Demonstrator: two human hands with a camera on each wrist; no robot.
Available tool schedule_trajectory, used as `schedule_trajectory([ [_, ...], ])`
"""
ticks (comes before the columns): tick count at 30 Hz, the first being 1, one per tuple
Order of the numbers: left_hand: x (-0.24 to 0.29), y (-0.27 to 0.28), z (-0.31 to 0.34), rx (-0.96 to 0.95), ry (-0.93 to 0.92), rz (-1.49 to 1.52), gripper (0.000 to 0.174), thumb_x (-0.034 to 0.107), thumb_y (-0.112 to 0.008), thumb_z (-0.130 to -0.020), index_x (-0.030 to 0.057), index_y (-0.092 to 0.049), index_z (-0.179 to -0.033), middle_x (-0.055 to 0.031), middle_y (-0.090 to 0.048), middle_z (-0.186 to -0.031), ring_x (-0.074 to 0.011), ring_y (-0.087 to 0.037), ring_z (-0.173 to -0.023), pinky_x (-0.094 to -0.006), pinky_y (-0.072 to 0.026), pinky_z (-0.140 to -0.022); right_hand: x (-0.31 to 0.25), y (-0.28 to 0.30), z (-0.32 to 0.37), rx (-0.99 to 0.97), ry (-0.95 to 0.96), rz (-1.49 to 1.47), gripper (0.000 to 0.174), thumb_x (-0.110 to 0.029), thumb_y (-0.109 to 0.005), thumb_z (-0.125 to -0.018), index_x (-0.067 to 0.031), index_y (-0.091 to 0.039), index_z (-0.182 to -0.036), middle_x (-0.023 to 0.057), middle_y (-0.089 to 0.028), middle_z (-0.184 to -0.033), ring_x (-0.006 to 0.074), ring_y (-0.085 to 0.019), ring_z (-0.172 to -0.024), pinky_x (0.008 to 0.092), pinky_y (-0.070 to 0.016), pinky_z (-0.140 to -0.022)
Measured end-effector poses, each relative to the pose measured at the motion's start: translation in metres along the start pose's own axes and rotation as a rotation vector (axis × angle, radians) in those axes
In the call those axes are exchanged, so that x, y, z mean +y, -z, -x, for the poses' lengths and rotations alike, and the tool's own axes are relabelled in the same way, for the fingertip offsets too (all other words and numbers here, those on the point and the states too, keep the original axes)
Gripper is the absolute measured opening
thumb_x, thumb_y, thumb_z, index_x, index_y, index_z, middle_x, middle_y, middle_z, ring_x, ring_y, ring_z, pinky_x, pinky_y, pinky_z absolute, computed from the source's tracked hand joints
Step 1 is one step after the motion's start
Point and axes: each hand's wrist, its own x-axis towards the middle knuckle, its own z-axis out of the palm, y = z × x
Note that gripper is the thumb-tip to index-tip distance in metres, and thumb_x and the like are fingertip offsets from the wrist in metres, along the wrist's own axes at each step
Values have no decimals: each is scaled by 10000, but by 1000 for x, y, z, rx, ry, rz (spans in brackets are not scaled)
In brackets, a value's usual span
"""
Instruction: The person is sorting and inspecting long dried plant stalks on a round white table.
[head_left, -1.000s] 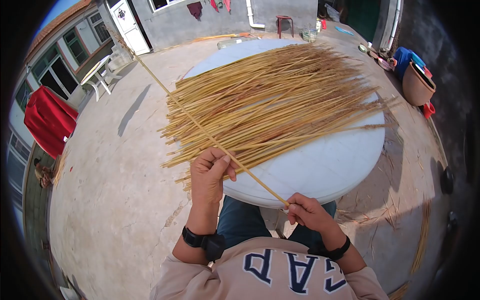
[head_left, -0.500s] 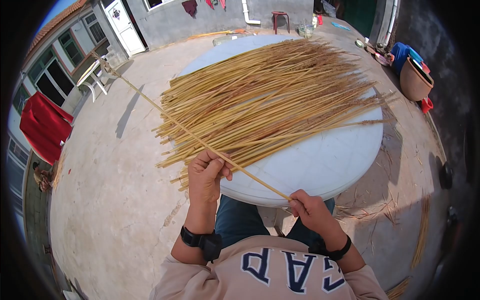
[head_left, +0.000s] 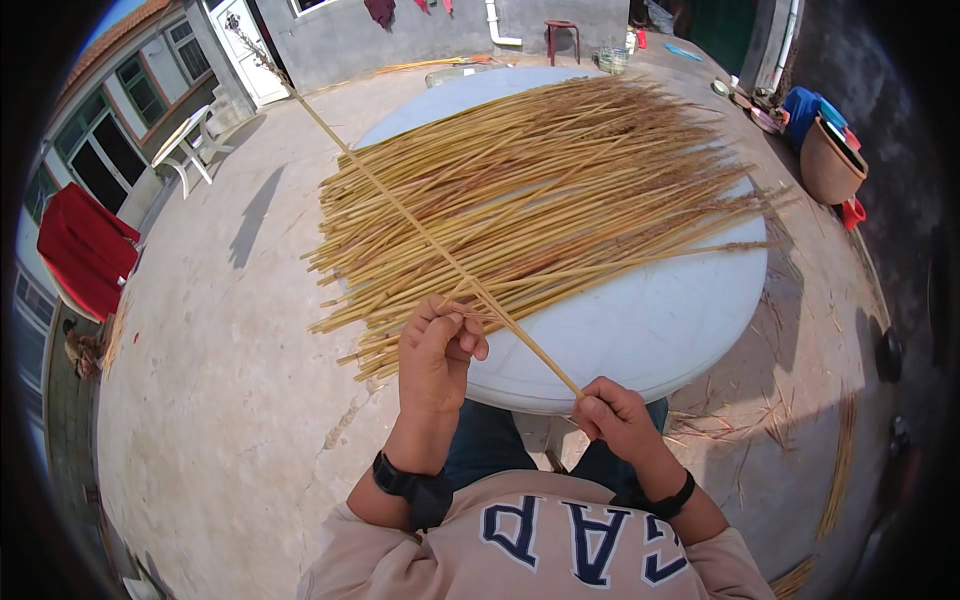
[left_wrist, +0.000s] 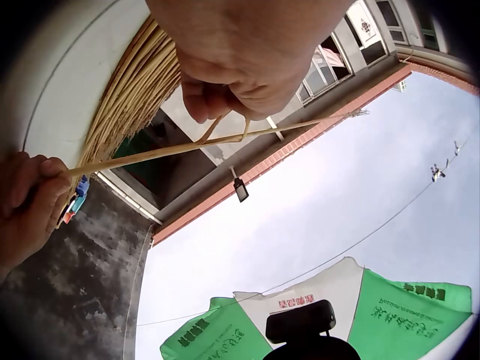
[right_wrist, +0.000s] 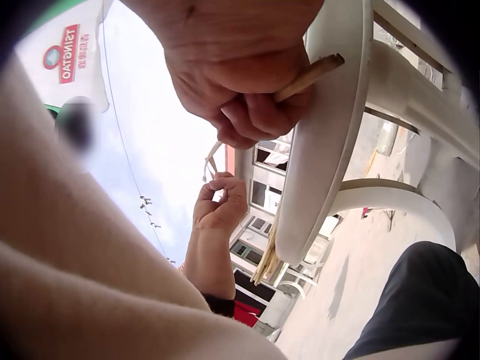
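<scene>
A long, dry, sorghum-like stalk [head_left: 530, 343] slants up and left across the head view, its thin seed head at the far end. My right hand [head_left: 615, 410] grips its thick end; the cut tip [right_wrist: 322, 69] pokes out of the fist in the right wrist view. Partway up, my left hand [head_left: 440, 345] pinches a thin strip of sheath [left_wrist: 212, 129], which bends away from the stalk in the left wrist view. Beyond both hands, a broad layer of similar stalks [head_left: 540, 190] covers much of the round white table [head_left: 640, 330], brown heads toward the right.
Loose stalks [head_left: 840, 465] lie on the concrete at the right. A clay pot [head_left: 830, 165] and blue containers stand along the right wall. Farther back are a red stool [head_left: 562, 40], a white table [head_left: 185, 145] and a red cloth [head_left: 85, 250].
My left hand has shifted slightly right, and a strip now stands off the stalk at its fingers. The stalk's far end dipped, then swung up and right. My right hand keeps its grip.
</scene>
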Motion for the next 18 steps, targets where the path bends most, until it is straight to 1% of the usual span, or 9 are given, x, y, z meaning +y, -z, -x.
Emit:
schedule_trajectory([
  [3, -7, -4, 2, 86, -37, -44, 73, 6, -464, -784, 21, -535, -775, -86, -544, -673, -116, -457, -545, -261, -431, -476, -2, 0, 2, 115, -28, -47, 168, -169, -470, -918, -35, -528, -835, -14, -473, -561, 36, -419, -500, 182, -319, -458],
  [4, -9, -3, 2, 65, -55, -82, 78, -4, -455, -790, 23, -528, -780, -89, -546, -680, -116, -463, -556, -265, -436, -482, -3, 1, 2, 118, -29, -47, 168, -169, -470, -918, -35, -528, -835, -14, -473, -561, 36, -419, -500, 182, -319, -458],
  [6, -14, -3, 4, 40, -68, -119, 85, -14, -447, -796, 25, -521, -785, -91, -548, -687, -116, -469, -568, -270, -442, -489, -6, 2, 2, 251, 2, -155, 194, -200, -461, -926, -37, -528, -845, -20, -457, -554, 31, -396, -494, 180, -296, -449],
  [9, -20, -6, 6, -8, -78, -179, 82, -21, -431, -807, 23, -499, -793, -97, -551, -701, -114, -472, -573, -272, -451, -496, -11, 5, -1, 347, 83, -90, 207, -221, -454, -932, -39, -529, -868, -25, -441, -543, 24, -367, -480, 178, -274, -439],
  [11, -21, -9, 6, 10, -105, -183, 77, -28, -425, -808, 22, -483, -800, -97, -551, -705, -111, -468, -574, -268, -452, -495, -13, 4, -2, 346, 90, -142, 203, -220, -459, -931, -38, -531, -880, -27, -430, -536, 23, -353, -471, 180, -263, -430],
  [13, -24, -11, 9, -50, -72, -255, 83, -32, -424, -807, 20, -489, -798, -96, -549, -702, -109, -464, -573, -267, -451, -493, -14, 4, -2, 372, 98, -191, 200, -220, -464, -930, -36, -532, -891, -28, -419, -529, 22, -338, -461, 181, -252, -421],
  [15, -28, -12, 12, -123, -38, -315, 90, -37, -423, -806, 18, -494, -796, -94, -547, -699, -107, -461, -572, -266, -449, -490, -17, 9, -3, 367, 116, -441, 208, -230, -467, -931, -35, -535, -908, -34, -391, -516, 21, -301, -443, 183, -229, -401],
  [17, -31, -11, 15, -128, -7, -413, 104, -43, -424, -803, 18, -507, -790, -90, -541, -689, -103, -456, -565, -264, -449, -490, -21, 16, -2, 433, 132, -449, 219, -240, -467, -932, -34, -538, -914, -36, -374, -509, 20, -287, -434, 181, -220, -391],
  [18, -31, -11, 15, -122, -30, -375, 106, -43, -429, -800, 16, -516, -786, -84, -534, -676, -102, -451, -554, -256, -448, -487, -22, 17, -2, 429, 131, -409, 223, -245, -465, -932, -36, -538, -910, -35, -373, -507, 19, -287, -430, 177, -218, -390],
])
